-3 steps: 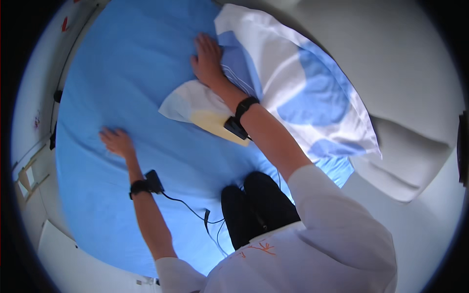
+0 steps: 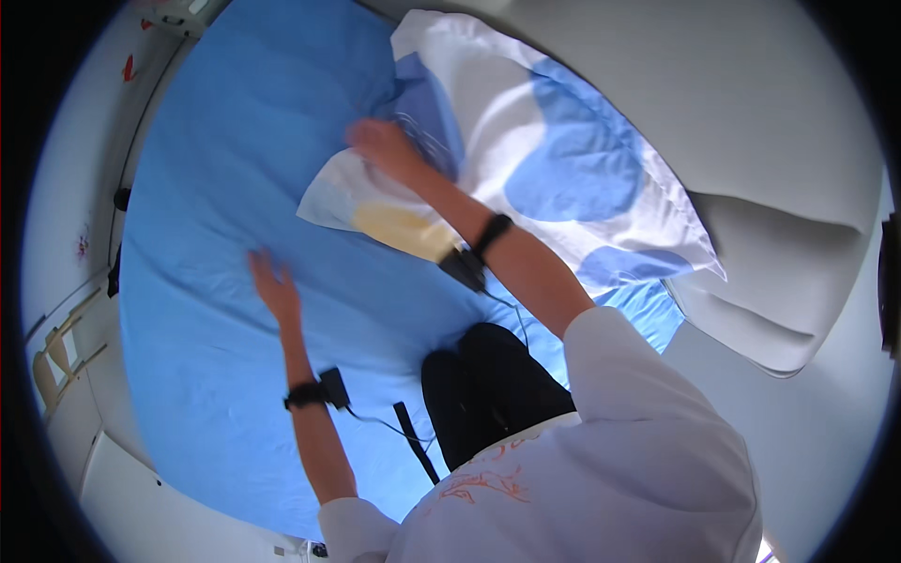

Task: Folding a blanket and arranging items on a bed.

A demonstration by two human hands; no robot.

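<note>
My left hand [image 2: 275, 289] hovers at or just over the blue bed sheet [image 2: 216, 178], fingers apart and holding nothing; whether it touches the cloth I cannot tell. My right hand [image 2: 383, 148] is by the left edge of a pillow [image 2: 497, 103] in a white cover with blue, purple and pale yellow patches. Motion smears its fingers, so their shape is unclear. The pillow lies tilted along the right side of the bed, its pale corner pointing left beneath my right forearm.
A grey-white padded headboard [image 2: 751, 113] runs along the right behind the pillow. My knees in black trousers [image 2: 469, 385] rest on the sheet. Black wrist straps carry small boxes, with a cable [image 2: 385, 424] trailing from the left one. A pale wall [image 2: 75, 178] stands at the left.
My left hand has moved right and slightly down, toward my body. My right hand has drawn back from the far part of the bed, down and slightly left. The view has shifted a little.
</note>
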